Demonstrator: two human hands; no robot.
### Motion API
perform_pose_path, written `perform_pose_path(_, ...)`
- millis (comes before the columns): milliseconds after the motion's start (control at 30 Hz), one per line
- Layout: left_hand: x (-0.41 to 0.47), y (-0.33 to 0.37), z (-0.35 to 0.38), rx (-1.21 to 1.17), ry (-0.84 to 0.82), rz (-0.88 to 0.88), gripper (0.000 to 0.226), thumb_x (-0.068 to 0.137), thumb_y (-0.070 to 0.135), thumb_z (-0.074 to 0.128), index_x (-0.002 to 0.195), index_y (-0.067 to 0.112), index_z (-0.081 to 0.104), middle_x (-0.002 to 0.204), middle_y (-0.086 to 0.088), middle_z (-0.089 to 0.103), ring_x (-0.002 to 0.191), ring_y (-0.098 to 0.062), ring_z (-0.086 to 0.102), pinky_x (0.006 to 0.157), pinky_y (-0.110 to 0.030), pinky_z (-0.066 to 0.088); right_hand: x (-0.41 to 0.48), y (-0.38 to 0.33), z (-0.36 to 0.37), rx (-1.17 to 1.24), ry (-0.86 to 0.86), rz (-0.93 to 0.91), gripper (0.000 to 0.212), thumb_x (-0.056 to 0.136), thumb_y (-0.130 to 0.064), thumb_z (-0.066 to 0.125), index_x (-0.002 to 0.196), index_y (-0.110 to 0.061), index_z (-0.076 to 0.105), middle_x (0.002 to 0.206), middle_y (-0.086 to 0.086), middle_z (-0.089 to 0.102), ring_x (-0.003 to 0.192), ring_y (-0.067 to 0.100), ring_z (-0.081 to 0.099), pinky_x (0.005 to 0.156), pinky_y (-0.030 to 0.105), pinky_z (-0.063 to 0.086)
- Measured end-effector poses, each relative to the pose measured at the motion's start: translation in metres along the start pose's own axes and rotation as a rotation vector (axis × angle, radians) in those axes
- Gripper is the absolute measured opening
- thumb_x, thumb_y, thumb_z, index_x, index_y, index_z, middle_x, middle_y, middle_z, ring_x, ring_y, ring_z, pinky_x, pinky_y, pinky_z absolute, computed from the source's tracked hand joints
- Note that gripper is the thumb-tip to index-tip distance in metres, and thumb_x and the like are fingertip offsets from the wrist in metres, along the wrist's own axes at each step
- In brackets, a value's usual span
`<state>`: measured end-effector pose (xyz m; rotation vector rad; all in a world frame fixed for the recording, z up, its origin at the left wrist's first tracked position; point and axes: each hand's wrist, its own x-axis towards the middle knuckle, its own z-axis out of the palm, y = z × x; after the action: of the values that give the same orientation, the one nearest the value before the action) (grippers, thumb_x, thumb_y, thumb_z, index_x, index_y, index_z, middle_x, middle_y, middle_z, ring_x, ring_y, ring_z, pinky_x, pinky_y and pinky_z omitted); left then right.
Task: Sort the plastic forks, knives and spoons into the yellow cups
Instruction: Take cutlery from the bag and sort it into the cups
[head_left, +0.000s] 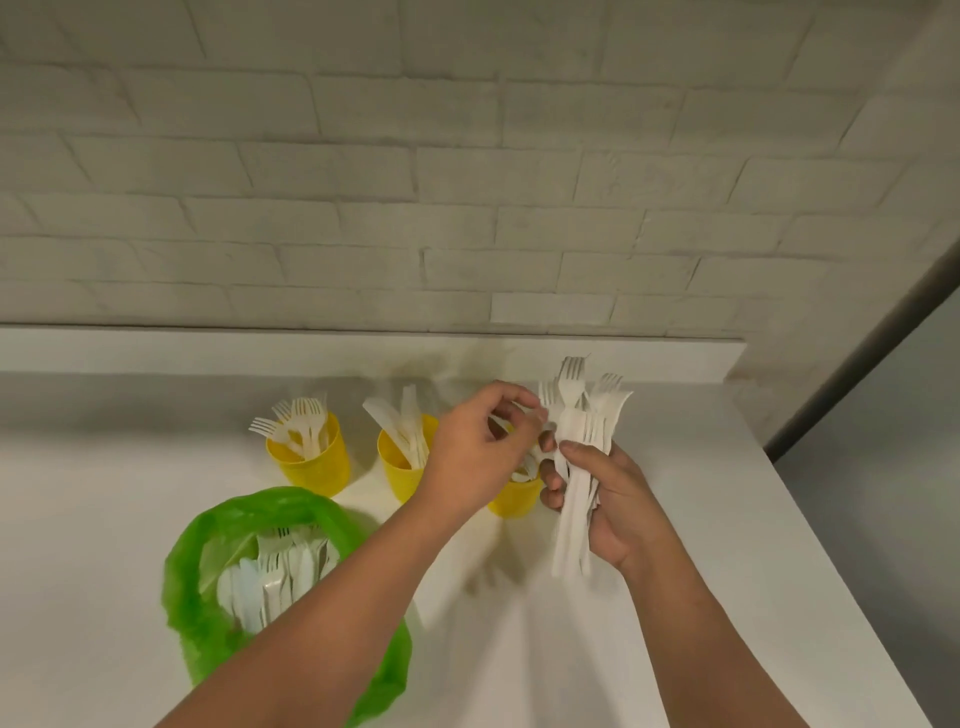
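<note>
1. The right hand (602, 499) grips a bundle of white plastic forks and knives (571, 431) above the right part of the surface. Its fingers curl round the handles, and the tines point up.
2. The left hand (475, 447) is curled, thumb and fingertips pinching at the bundle's left side; which piece it has is too blurred to tell.
3. Directly beneath both hands stands a yellow cup (511, 501), mostly hidden, with white pieces inside.
4. To its left, in a row, stand the knife cup (400, 480) and the fork cup (317, 470).
5. Towards the front left lies an open green plastic bag (197, 613) holding mixed cutlery (270, 577).
6. The white countertop (649, 649) ends at a raised ledge (311, 348) along its back edge, below a white brick wall (415, 182). A grey panel (893, 415) stands past the right edge.
</note>
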<state>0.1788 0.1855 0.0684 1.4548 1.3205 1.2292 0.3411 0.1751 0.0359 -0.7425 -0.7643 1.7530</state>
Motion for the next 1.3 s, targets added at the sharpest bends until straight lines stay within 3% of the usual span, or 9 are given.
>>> perform_pose_path(267, -0.008, -0.008, -0.002, 0.145, 0.015, 0.063, 0.009, 0.086, 0.026, 0.081, 0.079, 0.022, 0.077, 0.075, 0.003, 0.071, 0.063, -0.015, 0.068, 0.063, -0.027, 0.054, -0.001, -0.002, 0.002, -0.099, -0.098, 0.143, 0.055, 0.082, 0.002, 0.061, 0.135, 0.003, 0.048, 0.09, 0.019, 0.057, 0.058, 0.024, 0.049, 0.049, 0.03, 0.039)
perform_pose_path(400, 0.0, -0.008, -0.008, 0.09, 0.181, 0.05, 0.014, 0.091, 0.021, 0.075, 0.077, 0.021, 0.071, 0.069, 0.008, 0.063, 0.055, -0.004, 0.06, 0.058, -0.02, 0.047, -0.003, -0.003, -0.001, -0.138, -0.144, 0.133, 0.05, 0.087, 0.0, 0.063, 0.135, -0.001, 0.048, 0.099, 0.019, 0.059, 0.06, 0.024, 0.048, 0.054, 0.033, 0.042)
perform_pose_path(500, 0.008, -0.014, -0.012, 0.048, 0.266, 0.019, 0.015, 0.092, 0.025, 0.073, 0.078, 0.026, 0.068, 0.068, 0.003, 0.064, 0.056, -0.013, 0.06, 0.057, -0.027, 0.049, -0.002, -0.001, -0.001, -0.195, -0.134, 0.123, 0.05, 0.087, -0.003, 0.066, 0.133, -0.003, 0.049, 0.094, 0.017, 0.058, 0.059, 0.023, 0.046, 0.053, 0.033, 0.042)
perform_pose_path(600, 0.005, -0.016, -0.008, -0.054, 0.187, -0.096, 0.011, 0.09, 0.033, 0.077, 0.091, 0.025, 0.069, 0.073, 0.003, 0.065, 0.057, -0.016, 0.061, 0.057, -0.039, 0.055, 0.002, 0.002, 0.001, -0.244, -0.1, 0.077, 0.046, 0.086, -0.003, 0.067, 0.129, -0.005, 0.052, 0.09, 0.019, 0.052, 0.056, 0.022, 0.047, 0.052, 0.033, 0.041)
perform_pose_path(700, 0.002, -0.019, -0.005, -0.094, 0.034, -0.162, 0.019, 0.088, 0.031, 0.08, 0.099, 0.02, 0.07, 0.077, 0.004, 0.068, 0.064, -0.019, 0.065, 0.054, -0.032, 0.055, 0.005, 0.005, 0.003, -0.244, -0.059, 0.045, 0.037, 0.086, -0.005, 0.067, 0.121, -0.007, 0.056, 0.086, 0.019, 0.049, 0.056, 0.022, 0.048, 0.052, 0.033, 0.04)
perform_pose_path(800, 0.007, -0.019, -0.008, -0.147, 0.083, -0.143, 0.01, 0.089, 0.021, 0.08, 0.092, 0.016, 0.071, 0.07, -0.001, 0.069, 0.063, -0.02, 0.065, 0.055, -0.033, 0.054, 0.005, 0.007, 0.001, -0.169, -0.033, 0.029, 0.031, 0.088, -0.009, 0.066, 0.117, -0.007, 0.057, 0.09, 0.021, 0.056, 0.057, 0.023, 0.049, 0.054, 0.034, 0.042)
perform_pose_path(1033, 0.038, 0.001, -0.022, -0.29, 0.292, -0.106, 0.008, 0.092, 0.014, 0.074, 0.091, 0.007, 0.071, 0.078, -0.002, 0.076, 0.077, -0.027, 0.078, 0.077, -0.036, 0.063, 0.0, 0.003, -0.023, -0.222, -0.006, 0.021, 0.023, 0.095, -0.005, 0.06, 0.118, -0.008, 0.057, 0.095, 0.02, 0.059, 0.059, 0.025, 0.047, 0.055, 0.035, 0.042)
perform_pose_path(1133, 0.051, 0.003, -0.023, -0.184, 0.367, -0.016, 0.009, 0.092, 0.019, 0.075, 0.092, 0.011, 0.071, 0.084, 0.001, 0.077, 0.077, -0.018, 0.078, 0.076, -0.032, 0.061, -0.001, -0.002, -0.036, -0.26, 0.086, -0.009, 0.019, 0.099, 0.002, 0.052, 0.115, -0.008, 0.057, 0.092, 0.019, 0.057, 0.058, 0.024, 0.048, 0.052, 0.034, 0.041)
perform_pose_path(1300, 0.058, -0.013, -0.001, 0.105, 0.263, 0.088, 0.011, 0.09, 0.026, 0.077, 0.088, 0.021, 0.068, 0.081, 0.008, 0.073, 0.076, -0.015, 0.073, 0.069, -0.028, 0.055, 0.0, -0.011, -0.041, -0.309, 0.172, -0.078, 0.03, 0.1, 0.004, 0.049, 0.127, -0.007, 0.053, 0.09, 0.018, 0.057, 0.057, 0.024, 0.046, 0.051, 0.033, 0.041)
